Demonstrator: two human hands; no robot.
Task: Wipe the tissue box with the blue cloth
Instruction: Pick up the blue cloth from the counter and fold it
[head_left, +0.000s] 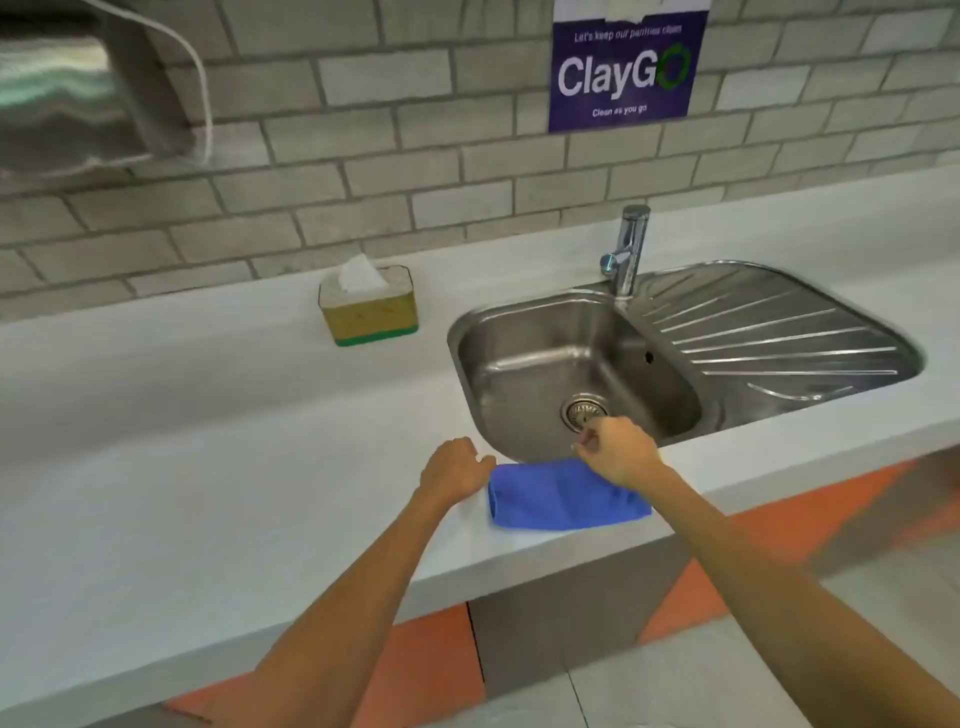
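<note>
The tissue box (370, 312), yellow with a green base and a white tissue sticking out of its top, stands at the back of the pale counter, left of the sink. A folded blue cloth (556, 496) lies flat near the counter's front edge, just below the sink bowl. My left hand (454, 467) is a loose fist resting on the counter, touching the cloth's left end. My right hand (618, 452) hovers over the cloth's upper right part with fingers curled in, holding nothing that I can see. Its wrist hides part of the cloth.
A steel sink (566, 364) with a drain and ribbed draining board (769, 332) fills the right of the counter, with a tap (631, 249) behind it. A metal dispenser (88, 88) hangs on the brick wall at upper left. A purple poster (626, 67) hangs above the sink.
</note>
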